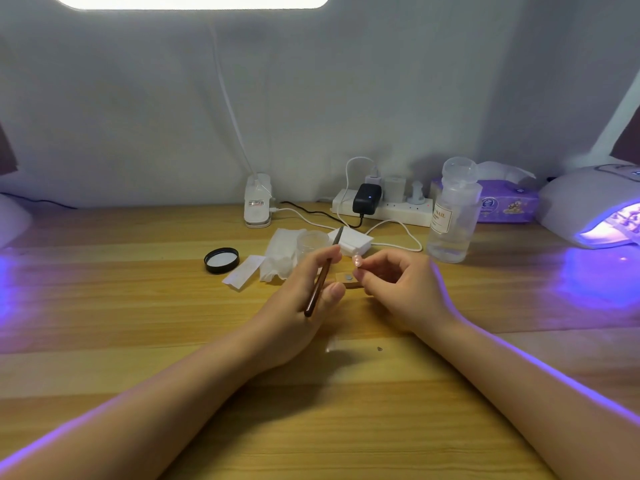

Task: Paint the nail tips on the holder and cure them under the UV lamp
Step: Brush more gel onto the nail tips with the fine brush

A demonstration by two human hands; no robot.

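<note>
My two forearms reach in over the wooden table, and my hands meet near its middle. My left hand has its fingers curled round a brown-handled brush, which slants up and away from me with its dark tip just past my fingertips. My right hand pinches the stem of a pink nail tip between thumb and fingertips, holding it upright just beside the brush, a little above the table. Under and between my hands lies the brown holder, flat on the table, with one small round silver spot showing on it; the rest is hidden by my fingers.

Just beyond my left hand sit a crumpled white tissue, a small clear cup and a stack of white pads. To their left lie a white paper strip and a black lid.

Farther right stands a clear pump bottle with a label. Against the back wall are a white clip lamp base, a power strip with plugs and cables, and a purple tissue pack. At the far right edge the UV lamp glows violet, well apart from my hands.
</note>
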